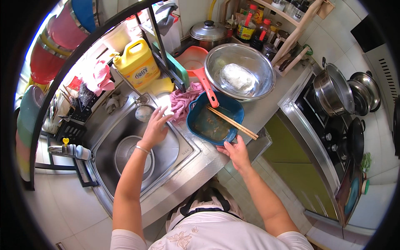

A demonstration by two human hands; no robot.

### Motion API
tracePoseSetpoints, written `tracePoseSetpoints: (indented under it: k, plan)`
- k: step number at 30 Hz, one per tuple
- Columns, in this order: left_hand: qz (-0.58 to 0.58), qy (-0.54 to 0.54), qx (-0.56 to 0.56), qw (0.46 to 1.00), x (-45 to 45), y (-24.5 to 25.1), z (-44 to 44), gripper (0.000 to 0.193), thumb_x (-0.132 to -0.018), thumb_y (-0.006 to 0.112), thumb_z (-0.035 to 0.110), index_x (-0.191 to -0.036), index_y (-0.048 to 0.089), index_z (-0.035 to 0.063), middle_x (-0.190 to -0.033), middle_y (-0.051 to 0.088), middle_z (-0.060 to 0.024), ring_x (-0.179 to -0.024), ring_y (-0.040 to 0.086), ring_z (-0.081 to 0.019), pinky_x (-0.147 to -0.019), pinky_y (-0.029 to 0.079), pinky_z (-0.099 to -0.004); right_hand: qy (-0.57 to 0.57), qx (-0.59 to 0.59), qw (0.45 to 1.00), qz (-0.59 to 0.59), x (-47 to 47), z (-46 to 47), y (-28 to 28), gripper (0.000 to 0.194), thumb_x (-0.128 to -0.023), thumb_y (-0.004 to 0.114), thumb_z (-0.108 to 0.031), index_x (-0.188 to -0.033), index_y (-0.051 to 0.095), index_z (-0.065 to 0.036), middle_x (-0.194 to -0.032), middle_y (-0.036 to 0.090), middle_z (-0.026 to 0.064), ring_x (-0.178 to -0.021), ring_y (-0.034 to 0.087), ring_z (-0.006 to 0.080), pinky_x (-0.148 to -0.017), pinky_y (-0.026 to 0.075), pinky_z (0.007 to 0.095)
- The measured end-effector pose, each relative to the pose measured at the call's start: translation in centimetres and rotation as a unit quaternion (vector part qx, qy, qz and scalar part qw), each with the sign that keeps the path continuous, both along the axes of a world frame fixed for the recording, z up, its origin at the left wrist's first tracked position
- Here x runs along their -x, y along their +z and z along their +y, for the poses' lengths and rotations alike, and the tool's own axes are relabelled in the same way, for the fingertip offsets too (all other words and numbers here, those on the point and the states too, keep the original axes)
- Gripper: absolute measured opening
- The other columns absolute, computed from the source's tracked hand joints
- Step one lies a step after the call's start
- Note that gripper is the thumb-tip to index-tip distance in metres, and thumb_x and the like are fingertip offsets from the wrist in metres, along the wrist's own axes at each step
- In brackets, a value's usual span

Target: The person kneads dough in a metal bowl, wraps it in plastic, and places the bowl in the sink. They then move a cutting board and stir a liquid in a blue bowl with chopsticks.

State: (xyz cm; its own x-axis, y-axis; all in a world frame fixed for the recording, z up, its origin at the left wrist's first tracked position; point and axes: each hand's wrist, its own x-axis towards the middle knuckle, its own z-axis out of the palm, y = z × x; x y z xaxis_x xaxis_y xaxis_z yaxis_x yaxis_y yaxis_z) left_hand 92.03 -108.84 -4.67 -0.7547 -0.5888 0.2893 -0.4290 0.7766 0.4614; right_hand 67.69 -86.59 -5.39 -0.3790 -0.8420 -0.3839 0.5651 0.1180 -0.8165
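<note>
My right hand (pixel 235 153) grips the near rim of a dark blue bowl (pixel 194 125), thumb at its edge. Brownish liquid with small bits covers the bowl's bottom. A pair of wooden chopsticks (pixel 232 122) rests across its right rim. The handle of an orange-red plastic scoop (pixel 205 84) reaches over the bowl's far edge. Over the steel sink (pixel 167 142) hangs my left hand (pixel 155 128), holding nothing, fingers apart. Below it a metal strainer (pixel 125 156) lies in the sink. A crumpled pink cloth (pixel 184 103) lies between my left hand and the bowl.
Behind the blue bowl stands a large steel basin (pixel 215 64) with a white floury mass (pixel 239 78). A yellow detergent jug (pixel 139 64) and black rack (pixel 159 40) border the sink, with a faucet (pixel 72 151) at left. Right is a gas stove (pixel 323 125) with a steel pot (pixel 331 90).
</note>
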Motion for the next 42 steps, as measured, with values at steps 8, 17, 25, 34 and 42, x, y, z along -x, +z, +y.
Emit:
tracePoseSetpoints:
  k: [8,17,25,34,42]
  plan:
    - [0.083,0.280,-0.056,0.955,-14.4,-6.8,3.6,0.046,-0.070,0.057,-0.008,-0.113,0.061,0.0066,-0.135,0.049,-0.0150,-0.128,0.042,-0.0348,-0.107,0.034,-0.0413,0.007,0.048,0.996,-0.074,-2.4,0.1,0.8,0.070,-0.083,0.052,0.011,-0.142,0.018,-0.006,-0.118,0.053,0.0219,-0.108,0.059,0.0299,-0.091,0.053,0.0397]
    - [0.006,0.529,-0.182,0.829,-28.0,-11.9,8.1,0.043,-0.069,0.058,-0.002,-0.111,0.062,0.0046,-0.131,0.051,-0.0180,-0.125,0.045,-0.0327,-0.108,0.035,-0.0378,0.124,-0.019,0.984,-0.128,-4.9,2.1,-0.2,0.051,-0.083,0.054,0.003,-0.130,0.036,-0.001,-0.108,0.060,0.0192,-0.081,0.065,0.0238,-0.078,0.055,0.0372]
    - [-0.067,0.650,-0.379,0.655,-28.3,-12.7,8.6,0.044,-0.074,0.054,0.008,-0.112,0.059,-0.0145,-0.119,0.056,-0.0333,-0.118,0.052,-0.0421,-0.099,0.043,-0.0371,0.241,-0.045,0.967,-0.063,-8.5,2.0,1.2,0.028,-0.084,0.056,0.003,-0.112,0.053,0.002,-0.098,0.063,0.0150,-0.076,0.064,0.0187,-0.070,0.056,0.0334]
    - [0.191,0.652,-0.583,0.446,-29.4,-14.4,9.3,0.012,-0.078,0.062,0.008,-0.071,0.055,0.0013,-0.055,0.047,-0.0065,-0.043,0.046,-0.0140,-0.037,0.036,-0.0252,0.286,-0.070,0.956,0.008,-9.1,2.1,1.6,0.023,-0.085,0.056,0.003,-0.108,0.055,0.002,-0.096,0.064,0.0136,-0.076,0.064,0.0179,-0.070,0.055,0.0322]
    - [-0.194,0.590,-0.205,0.757,-26.8,-5.4,6.8,0.029,-0.075,0.051,0.006,-0.099,0.062,-0.0071,-0.091,0.065,-0.0294,-0.086,0.066,-0.0417,-0.075,0.053,-0.0455,0.305,-0.059,0.950,0.015,-9.5,2.4,1.4,0.018,-0.086,0.056,0.001,-0.104,0.056,0.001,-0.095,0.065,0.0122,-0.076,0.064,0.0176,-0.071,0.054,0.0306]
